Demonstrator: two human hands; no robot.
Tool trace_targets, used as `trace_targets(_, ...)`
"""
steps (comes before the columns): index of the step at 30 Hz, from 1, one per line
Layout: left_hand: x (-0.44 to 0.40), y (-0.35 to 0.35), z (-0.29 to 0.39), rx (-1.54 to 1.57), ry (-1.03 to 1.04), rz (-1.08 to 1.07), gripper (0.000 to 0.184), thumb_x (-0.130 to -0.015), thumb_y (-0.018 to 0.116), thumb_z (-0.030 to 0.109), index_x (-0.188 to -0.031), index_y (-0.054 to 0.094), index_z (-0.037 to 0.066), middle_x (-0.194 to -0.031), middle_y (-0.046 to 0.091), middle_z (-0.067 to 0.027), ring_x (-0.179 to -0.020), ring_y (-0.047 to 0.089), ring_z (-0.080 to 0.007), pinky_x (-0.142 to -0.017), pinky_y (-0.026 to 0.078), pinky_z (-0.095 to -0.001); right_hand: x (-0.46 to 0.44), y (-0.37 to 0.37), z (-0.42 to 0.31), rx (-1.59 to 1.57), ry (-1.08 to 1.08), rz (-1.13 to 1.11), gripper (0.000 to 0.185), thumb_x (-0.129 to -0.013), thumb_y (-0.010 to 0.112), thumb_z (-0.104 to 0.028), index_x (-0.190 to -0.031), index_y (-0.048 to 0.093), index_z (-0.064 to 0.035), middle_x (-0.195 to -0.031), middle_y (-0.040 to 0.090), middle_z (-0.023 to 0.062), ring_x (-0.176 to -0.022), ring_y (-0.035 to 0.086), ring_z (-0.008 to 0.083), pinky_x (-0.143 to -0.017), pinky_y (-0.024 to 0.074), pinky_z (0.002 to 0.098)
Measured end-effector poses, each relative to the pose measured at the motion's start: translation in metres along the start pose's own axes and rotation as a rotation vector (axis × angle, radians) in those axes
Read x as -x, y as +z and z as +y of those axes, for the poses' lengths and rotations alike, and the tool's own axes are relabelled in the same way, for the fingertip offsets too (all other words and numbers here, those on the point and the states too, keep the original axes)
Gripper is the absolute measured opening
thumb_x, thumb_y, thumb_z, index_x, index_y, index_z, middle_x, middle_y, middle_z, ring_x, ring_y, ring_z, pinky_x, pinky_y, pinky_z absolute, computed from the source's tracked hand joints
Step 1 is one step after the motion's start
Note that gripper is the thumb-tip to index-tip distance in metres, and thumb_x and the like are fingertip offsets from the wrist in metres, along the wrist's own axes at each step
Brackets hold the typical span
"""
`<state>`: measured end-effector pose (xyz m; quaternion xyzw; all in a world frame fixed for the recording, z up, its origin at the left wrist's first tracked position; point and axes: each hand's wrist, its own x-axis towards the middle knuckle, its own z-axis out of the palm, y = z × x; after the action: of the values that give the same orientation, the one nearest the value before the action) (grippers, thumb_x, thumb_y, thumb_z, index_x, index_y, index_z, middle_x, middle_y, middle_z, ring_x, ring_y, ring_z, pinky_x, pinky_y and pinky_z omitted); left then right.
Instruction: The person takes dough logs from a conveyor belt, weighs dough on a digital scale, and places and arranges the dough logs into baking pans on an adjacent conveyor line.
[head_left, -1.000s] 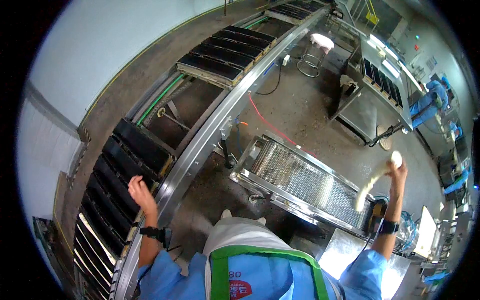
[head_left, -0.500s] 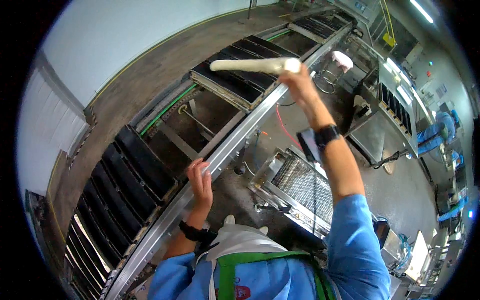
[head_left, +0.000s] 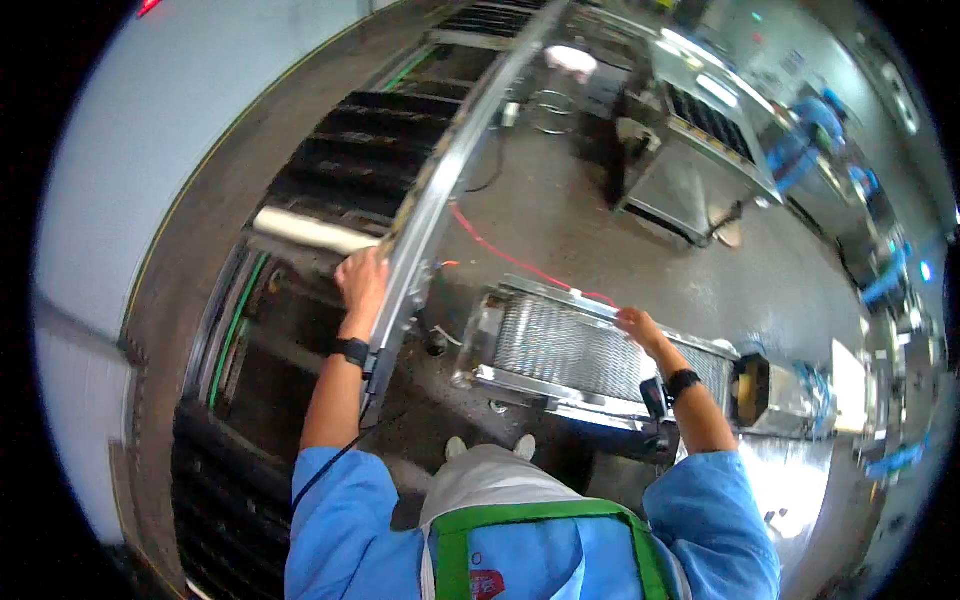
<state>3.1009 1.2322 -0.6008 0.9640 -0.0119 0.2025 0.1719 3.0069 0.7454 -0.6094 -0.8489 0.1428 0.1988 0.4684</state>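
A long, pale dough roll (head_left: 312, 230) lies across the edge of a black grooved tray (head_left: 365, 155) on the conveyor line. My left hand (head_left: 362, 282) is at the roll's near end beside the metal rail, its fingers bent against that end. How firmly they grip is hard to see. My right hand (head_left: 642, 328) is over the far side frame of a metal mesh conveyor (head_left: 570, 345), fingers loosely bent and apart, with nothing visible in them. Whether it touches the frame I cannot tell.
The metal rail (head_left: 440, 190) runs along the tray line. More black trays (head_left: 225, 500) are at lower left. A stool (head_left: 555, 105) and a steel table (head_left: 670, 185) stand beyond, with a person in blue (head_left: 810, 135) at upper right. A red hose (head_left: 510, 255) crosses the floor.
The dough roll has left my right hand and is now low over the tray edge at my left hand. My right hand has moved to the mesh conveyor. The view has turned right.
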Motion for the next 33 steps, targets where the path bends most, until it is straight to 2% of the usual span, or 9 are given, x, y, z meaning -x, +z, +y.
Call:
trace_targets(3, -0.014, 0.017, -0.01, 0.009, -0.082, -0.066, 0.019, -0.074, 0.055, 0.02, -0.085, 0.048, 0.006, -0.081, 0.054, -0.0127, -0.08, 0.05, -0.0304, -0.07, 0.033, -0.0424, 0.033, -0.047, 0.134, 0.438, -0.084, 0.357, 0.032, -0.068, 0.062, -0.02, -0.096, 0.054, -0.0065, -0.093, 0.055, 0.015, -0.086, 0.053, 0.027, -0.072, 0.0436, 0.0348)
trace_targets(11, 0.023, -0.019, 0.011, -0.147, -0.284, -0.055, 0.017, -0.078, 0.051, 0.021, -0.081, 0.045, 0.006, -0.075, 0.053, -0.0139, -0.072, 0.051, -0.0326, -0.058, 0.038, -0.0407, 0.15, -0.094, 0.194, 0.626, 0.435, 0.64, 0.059, -0.058, 0.068, -0.021, -0.11, 0.042, -0.0134, -0.114, 0.037, 0.0152, -0.106, 0.035, 0.0343, -0.085, 0.0353, 0.0438)
trace_targets(12, 0.03, -0.009, -0.004, -0.244, -0.099, 0.024, 0.017, -0.079, 0.05, 0.022, -0.083, 0.045, 0.006, -0.077, 0.053, -0.014, -0.072, 0.051, -0.0324, -0.059, 0.038, -0.0404, 0.154, -0.096, 0.204, 0.677, 0.403, 0.699, 0.06, -0.059, 0.067, -0.02, -0.112, 0.04, -0.0163, -0.116, 0.035, 0.0144, -0.106, 0.035, 0.0361, -0.083, 0.0363, 0.0469)
trace_targets(13, 0.033, -0.002, -0.024, -0.339, 0.08, 0.111, 0.018, -0.08, 0.049, 0.023, -0.084, 0.045, 0.006, -0.079, 0.052, -0.0142, -0.073, 0.051, -0.0321, -0.059, 0.038, -0.0401, 0.161, -0.099, 0.178, 0.688, 0.452, 0.688, 0.059, -0.061, 0.065, -0.018, -0.114, 0.038, -0.0186, -0.12, 0.033, 0.0124, -0.107, 0.035, 0.0352, -0.08, 0.0375, 0.0488)
trace_targets(20, 0.067, -0.018, -0.047, -0.357, -0.06, -0.133, 0.027, -0.083, 0.04, 0.028, -0.098, 0.049, 0.007, -0.1, 0.052, -0.0094, -0.093, 0.048, -0.0255, -0.075, 0.034, -0.0369, 0.145, -0.128, 0.181, 0.898, 0.548, 0.474, 0.045, -0.074, 0.052, -0.017, -0.117, 0.036, -0.0209, -0.126, 0.029, 0.0104, -0.107, 0.038, 0.0321, -0.079, 0.0414, 0.0417)
trace_targets(21, 0.07, -0.034, -0.033, -0.319, -0.091, -0.171, 0.026, -0.083, 0.04, 0.026, -0.096, 0.05, 0.007, -0.099, 0.052, -0.0085, -0.092, 0.048, -0.0245, -0.075, 0.035, -0.0359, 0.123, -0.143, 0.26, 1.277, 0.273, 0.497, 0.044, -0.074, 0.052, -0.017, -0.115, 0.038, -0.0195, -0.125, 0.03, 0.0113, -0.104, 0.043, 0.031, -0.075, 0.0438, 0.0396)
trace_targets(26, 0.089, -0.061, -0.016, -0.319, -0.126, -0.122, 0.02, -0.078, 0.049, 0.022, -0.091, 0.051, 0.008, -0.096, 0.05, -0.0064, -0.093, 0.046, -0.0238, -0.076, 0.035, -0.0366, 0.092, -0.145, 0.209, 1.17, 0.2, 0.293, 0.046, -0.056, 0.067, -0.023, -0.098, 0.052, -0.0117, -0.102, 0.051, 0.0126, -0.086, 0.051, 0.0285, -0.068, 0.0443, 0.0379)
trace_targets(31, 0.103, -0.072, -0.017, -0.261, -0.043, 0.022, 0.02, -0.074, 0.055, 0.021, -0.092, 0.051, 0.013, -0.095, 0.048, -0.0026, -0.094, 0.043, -0.0213, -0.08, 0.033, -0.0368, 0.123, -0.161, 0.071, 0.998, 0.081, 0.421, 0.05, -0.058, 0.062, -0.019, -0.102, 0.05, -0.0001, -0.08, 0.058, 0.018, -0.076, 0.057, 0.0316, -0.067, 0.0452, 0.0349)
trace_targets(33, 0.103, -0.07, -0.02, -0.278, -0.07, 0.017, 0.02, -0.074, 0.056, 0.022, -0.091, 0.051, 0.013, -0.094, 0.048, -0.0016, -0.094, 0.043, -0.0205, -0.08, 0.033, -0.0362, 0.14, -0.175, 0.018, 0.74, -0.049, 0.507, 0.043, -0.063, 0.06, -0.011, -0.101, 0.048, 0.0042, -0.075, 0.059, 0.0134, -0.069, 0.058, 0.0209, -0.06, 0.0463, 0.0296)
